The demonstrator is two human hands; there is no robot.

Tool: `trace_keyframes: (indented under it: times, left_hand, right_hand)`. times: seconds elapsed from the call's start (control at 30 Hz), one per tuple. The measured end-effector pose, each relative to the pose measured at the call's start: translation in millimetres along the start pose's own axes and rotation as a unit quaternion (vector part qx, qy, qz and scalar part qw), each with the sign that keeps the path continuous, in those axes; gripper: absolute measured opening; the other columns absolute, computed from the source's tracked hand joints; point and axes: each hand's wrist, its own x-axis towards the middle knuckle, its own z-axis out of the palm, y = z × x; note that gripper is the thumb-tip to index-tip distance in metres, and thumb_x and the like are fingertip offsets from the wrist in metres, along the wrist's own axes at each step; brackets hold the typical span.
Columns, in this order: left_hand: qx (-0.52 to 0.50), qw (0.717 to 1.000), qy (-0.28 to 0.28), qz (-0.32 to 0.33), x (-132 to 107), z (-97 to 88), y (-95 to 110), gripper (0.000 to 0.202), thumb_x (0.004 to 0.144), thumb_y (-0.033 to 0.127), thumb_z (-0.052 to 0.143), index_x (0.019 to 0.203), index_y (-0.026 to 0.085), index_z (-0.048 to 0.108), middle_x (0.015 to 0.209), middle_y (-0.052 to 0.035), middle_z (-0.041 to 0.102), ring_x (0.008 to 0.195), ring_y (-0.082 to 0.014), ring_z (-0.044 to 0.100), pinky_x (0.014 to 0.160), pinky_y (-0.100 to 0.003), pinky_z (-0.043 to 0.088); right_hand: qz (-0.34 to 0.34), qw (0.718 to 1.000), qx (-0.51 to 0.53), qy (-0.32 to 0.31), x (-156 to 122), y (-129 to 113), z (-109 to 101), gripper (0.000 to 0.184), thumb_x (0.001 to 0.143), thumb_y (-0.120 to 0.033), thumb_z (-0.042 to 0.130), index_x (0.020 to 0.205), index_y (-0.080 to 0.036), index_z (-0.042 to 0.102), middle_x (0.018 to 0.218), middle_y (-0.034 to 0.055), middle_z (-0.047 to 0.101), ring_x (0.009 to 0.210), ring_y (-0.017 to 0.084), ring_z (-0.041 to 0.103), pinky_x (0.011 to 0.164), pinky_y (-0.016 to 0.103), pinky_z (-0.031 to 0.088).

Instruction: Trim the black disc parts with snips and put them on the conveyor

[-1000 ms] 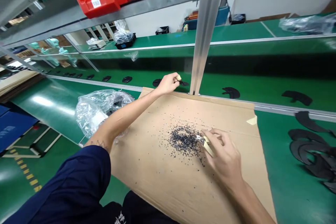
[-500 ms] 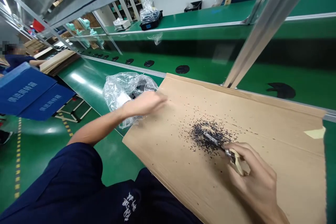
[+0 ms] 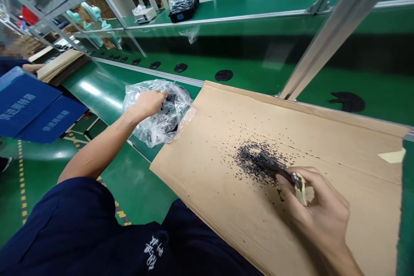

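Observation:
My left hand (image 3: 150, 102) is at the clear plastic bag (image 3: 150, 131), its fingers curled together near the black parts (image 3: 168, 105) inside. Whatever lies between those fingertips is hidden. My right hand (image 3: 320, 202) is closed around a pair of nippers (image 3: 274, 167) with dark jaws and pale tape wrapped on the handle. The tool's tip points left over a scattered heap of small black bits (image 3: 247, 159). These bits lie on a brown cardboard sheet (image 3: 349, 181) on the bench.
An aluminium post (image 3: 318, 51) rises behind the cardboard. Several flat black pieces (image 3: 224, 75) lie in a row on the green surface beyond the rail. Blue boxes (image 3: 30, 103) stand at the left, near another person. A black tray (image 3: 184, 13) with bagged items sits on the upper shelf.
My left hand has moved left from the cardboard's edge to the bag. The nippers have turned and shifted slightly right, still in my right hand. The view has tilted downward a little.

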Motion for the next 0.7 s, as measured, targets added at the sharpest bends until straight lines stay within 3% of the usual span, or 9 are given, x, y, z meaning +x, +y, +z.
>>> trace_keyframes:
  times: [0.07,0.1,0.17,0.23,0.3,0.4,0.47,0.53,0.7]
  left_hand:
    - [-0.110,0.987,0.116,0.030,-16,-8.8,11,0.033,0.088,0.023,0.059,0.118,0.014,0.069,0.106,-0.0155,0.077,0.102,-0.0306,0.074,0.088,-0.040,0.059]
    - [-0.211,0.959,0.176,0.066,-24,-10.6,21,0.031,0.088,0.026,0.060,0.116,0.016,0.069,0.108,-0.0130,0.077,0.100,-0.0275,0.074,0.088,-0.038,0.060]
    - [-0.428,0.862,0.222,0.155,-39,-8.0,54,0.026,0.087,0.031,0.068,0.109,0.018,0.071,0.108,-0.0094,0.077,0.096,-0.0220,0.074,0.086,-0.035,0.063]
    - [-0.575,0.767,0.182,0.217,-50,1.6,98,0.021,0.085,0.029,0.074,0.104,0.019,0.071,0.104,-0.0071,0.077,0.093,-0.0184,0.075,0.085,-0.032,0.063]
    - [-0.665,0.695,0.129,0.240,-55,15.0,148,0.017,0.086,0.026,0.074,0.101,0.018,0.071,0.101,-0.0055,0.077,0.091,-0.0160,0.075,0.083,-0.029,0.063]
    - [-0.745,0.625,0.085,0.217,-60,34.8,212,0.015,0.088,0.021,0.068,0.103,0.017,0.068,0.105,-0.0052,0.076,0.092,-0.0139,0.073,0.083,-0.026,0.062]
    - [-0.759,0.615,0.067,0.205,-63,44.9,238,0.019,0.089,0.020,0.065,0.108,0.017,0.066,0.108,-0.0057,0.074,0.092,-0.0129,0.071,0.081,-0.025,0.061]
    - [-0.742,0.630,0.053,0.225,-66,51.7,249,0.025,0.089,0.020,0.065,0.115,0.017,0.065,0.106,-0.0052,0.073,0.089,-0.0121,0.068,0.078,-0.024,0.059]
    - [-0.653,0.687,0.073,0.312,-66,58.4,241,0.035,0.088,0.020,0.066,0.123,0.020,0.064,0.092,-0.0015,0.068,0.081,-0.0126,0.061,0.076,-0.027,0.056]
  right_hand:
    - [0.089,0.996,0.024,0.012,0,0,-2,0.013,0.087,-0.034,0.075,0.096,-0.027,0.066,0.079,-0.0008,0.065,0.064,0.017,0.057,0.059,0.031,0.045]
    - [0.140,0.989,0.041,0.010,-1,0,-3,0.017,0.086,-0.039,0.076,0.094,-0.027,0.067,0.077,-0.0009,0.064,0.063,0.017,0.057,0.058,0.031,0.045]
    - [0.234,0.969,0.084,0.001,-1,1,-4,0.025,0.083,-0.047,0.078,0.089,-0.025,0.068,0.074,-0.0013,0.062,0.064,0.017,0.056,0.059,0.030,0.045]
    - [0.305,0.942,0.141,-0.005,-2,1,-4,0.030,0.079,-0.050,0.081,0.085,-0.024,0.068,0.073,-0.0016,0.061,0.066,0.017,0.056,0.061,0.030,0.046]
    - [0.355,0.911,0.209,-0.011,-3,-2,-2,0.032,0.076,-0.050,0.083,0.087,-0.024,0.069,0.077,-0.0010,0.065,0.070,0.017,0.059,0.066,0.032,0.050]
    - [0.393,0.869,0.300,-0.009,-5,-6,3,0.034,0.073,-0.048,0.086,0.091,-0.024,0.071,0.083,0.0004,0.070,0.079,0.020,0.066,0.077,0.036,0.056]
    - [0.406,0.857,0.318,-0.003,-7,-8,5,0.034,0.072,-0.047,0.086,0.093,-0.024,0.072,0.087,0.0011,0.073,0.087,0.022,0.069,0.084,0.037,0.058]
    - [0.410,0.856,0.314,-0.002,-8,-7,7,0.037,0.073,-0.047,0.085,0.099,-0.024,0.073,0.093,0.0023,0.076,0.093,0.023,0.070,0.089,0.038,0.058]
    - [0.379,0.887,0.262,-0.008,-14,-1,10,0.038,0.075,-0.047,0.085,0.104,-0.024,0.074,0.097,0.0023,0.075,0.088,0.020,0.068,0.082,0.034,0.058]
